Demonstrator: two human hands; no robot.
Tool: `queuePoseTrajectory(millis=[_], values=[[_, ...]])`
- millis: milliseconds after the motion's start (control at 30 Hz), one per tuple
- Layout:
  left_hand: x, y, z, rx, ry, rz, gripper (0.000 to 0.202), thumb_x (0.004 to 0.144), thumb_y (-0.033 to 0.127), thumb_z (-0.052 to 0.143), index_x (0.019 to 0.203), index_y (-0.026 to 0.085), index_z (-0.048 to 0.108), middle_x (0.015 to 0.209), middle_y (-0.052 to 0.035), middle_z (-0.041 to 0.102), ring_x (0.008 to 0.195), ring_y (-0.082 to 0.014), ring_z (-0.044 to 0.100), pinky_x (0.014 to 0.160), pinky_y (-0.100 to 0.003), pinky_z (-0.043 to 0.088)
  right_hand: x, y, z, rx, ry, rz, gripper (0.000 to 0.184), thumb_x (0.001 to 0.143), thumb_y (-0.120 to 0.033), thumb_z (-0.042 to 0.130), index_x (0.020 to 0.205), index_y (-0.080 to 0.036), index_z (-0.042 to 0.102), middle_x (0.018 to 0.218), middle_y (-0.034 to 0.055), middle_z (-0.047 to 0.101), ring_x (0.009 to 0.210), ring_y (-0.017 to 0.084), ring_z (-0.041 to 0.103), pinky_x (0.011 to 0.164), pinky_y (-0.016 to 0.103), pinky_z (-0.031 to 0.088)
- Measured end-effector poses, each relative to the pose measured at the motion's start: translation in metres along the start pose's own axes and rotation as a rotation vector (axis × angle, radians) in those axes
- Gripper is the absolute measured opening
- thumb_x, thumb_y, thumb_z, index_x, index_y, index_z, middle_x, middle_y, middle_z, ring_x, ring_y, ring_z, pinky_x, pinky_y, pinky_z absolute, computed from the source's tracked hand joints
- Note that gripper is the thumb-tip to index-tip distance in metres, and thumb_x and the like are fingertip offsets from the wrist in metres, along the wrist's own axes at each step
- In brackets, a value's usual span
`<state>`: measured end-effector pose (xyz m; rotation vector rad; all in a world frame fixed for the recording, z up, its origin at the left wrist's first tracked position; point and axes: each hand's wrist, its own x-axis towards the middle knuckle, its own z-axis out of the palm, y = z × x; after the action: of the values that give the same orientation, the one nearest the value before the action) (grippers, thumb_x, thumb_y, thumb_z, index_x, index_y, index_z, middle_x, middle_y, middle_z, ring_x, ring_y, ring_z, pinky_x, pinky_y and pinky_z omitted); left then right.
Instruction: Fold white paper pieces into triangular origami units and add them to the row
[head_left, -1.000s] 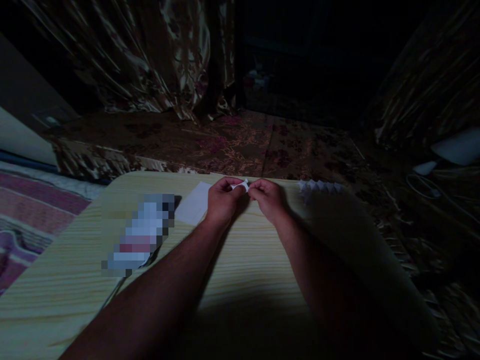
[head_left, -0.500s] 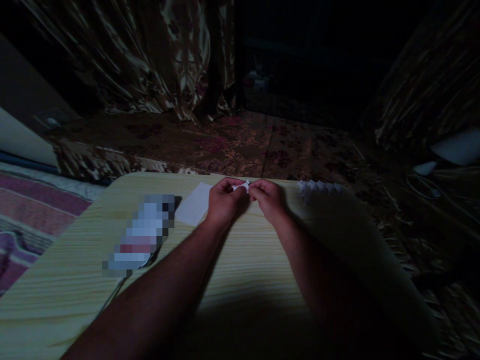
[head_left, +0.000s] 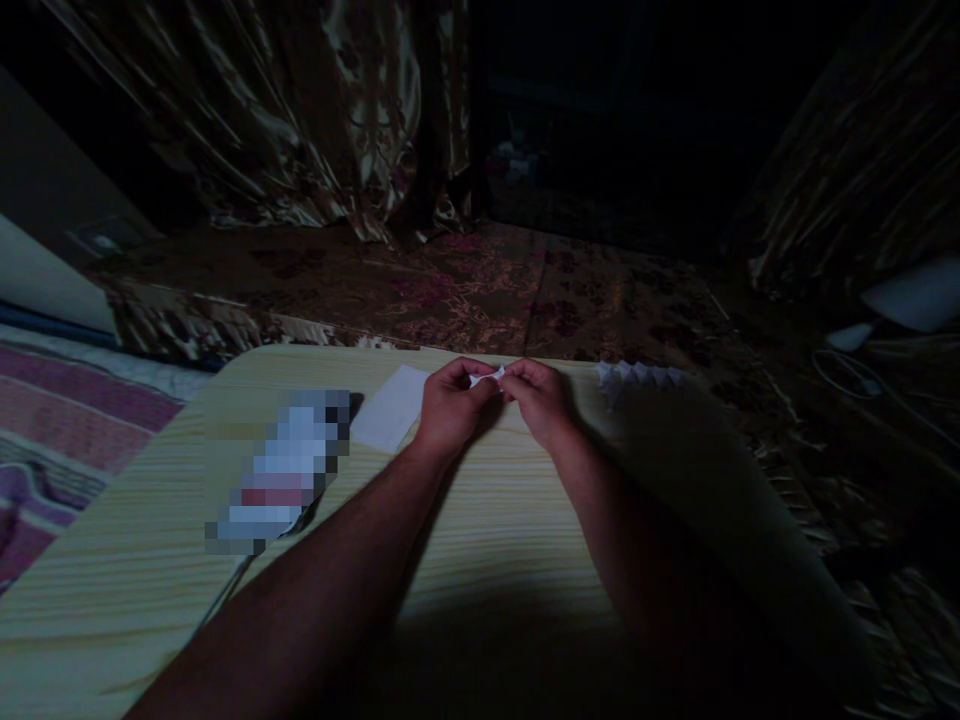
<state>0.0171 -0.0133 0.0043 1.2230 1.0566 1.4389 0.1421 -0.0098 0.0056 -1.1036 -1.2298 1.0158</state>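
Near the table's far edge, a small piece of folded white paper (head_left: 487, 378) is pinched between both hands. My left hand (head_left: 450, 400) grips its left part, thumb on the near side. My right hand (head_left: 538, 398) is closed on its right end, the fingertips of both hands almost meeting. Fingers cover much of the paper, so its full shape is hidden. Just left of my left hand lies a flat white sheet of paper (head_left: 391, 408). Several small pointed folded-paper pieces (head_left: 637, 374) stand in a row to the right of my right hand.
A pixelated object (head_left: 289, 470) with a cable lies on the left of the light wooden table (head_left: 495, 560). Behind the table is a patterned cloth-covered seat (head_left: 450, 285). A white lamp (head_left: 911, 295) is at the far right, and a striped cover (head_left: 75, 410) at the left.
Both hands have shifted very slightly to the right with the folded paper between them. The sheet and the row of paper pieces stay in place.
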Motion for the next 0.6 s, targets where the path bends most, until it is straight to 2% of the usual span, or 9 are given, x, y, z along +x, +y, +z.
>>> queuePoseTrajectory(millis=[233,333,433,600], values=[[-0.0027,0.0082,0.0036,-0.023,0.001,0.006,0.016,0.062,0.021,0.073,0.076,0.017,0.067,0.067,0.0006,0.063,0.059,-0.0101,0.053,0.058,-0.021,0.043,0.0019,0.0050,0.0006,0.045,0.003,0.012,0.015,0.068,-0.032,0.063,0.071,-0.017,0.059,0.063,-0.0026,0.058,0.059,0.011,0.052,0.058,0.024,0.042],[-0.0024,0.0094,0.0039,-0.049,-0.025,0.012,0.028,0.059,0.020,0.075,0.085,0.018,0.066,0.076,-0.0004,0.065,0.066,-0.0113,0.057,0.063,-0.022,0.045,0.0026,0.0068,0.0005,0.053,0.030,0.009,0.016,0.069,-0.033,0.061,0.073,-0.018,0.059,0.064,-0.0030,0.058,0.060,0.011,0.052,0.059,0.024,0.043],[-0.0023,0.0099,0.0045,-0.125,-0.047,-0.027,0.041,0.058,0.021,0.075,0.097,0.019,0.061,0.077,0.0004,0.063,0.064,-0.0114,0.058,0.062,-0.023,0.047,0.0034,0.0080,0.0004,0.082,0.037,0.017,0.017,0.070,-0.034,0.061,0.074,-0.018,0.058,0.066,-0.0029,0.058,0.061,0.011,0.053,0.059,0.023,0.043],[-0.0018,0.0091,0.0054,-0.175,-0.036,-0.023,0.045,0.058,0.020,0.075,0.099,0.019,0.056,0.080,-0.0005,0.063,0.066,-0.0120,0.061,0.062,-0.023,0.048,0.0042,0.0075,0.0004,0.132,0.047,0.021,0.018,0.070,-0.035,0.062,0.075,-0.019,0.055,0.063,-0.0042,0.056,0.057,0.010,0.052,0.056,0.023,0.042]])
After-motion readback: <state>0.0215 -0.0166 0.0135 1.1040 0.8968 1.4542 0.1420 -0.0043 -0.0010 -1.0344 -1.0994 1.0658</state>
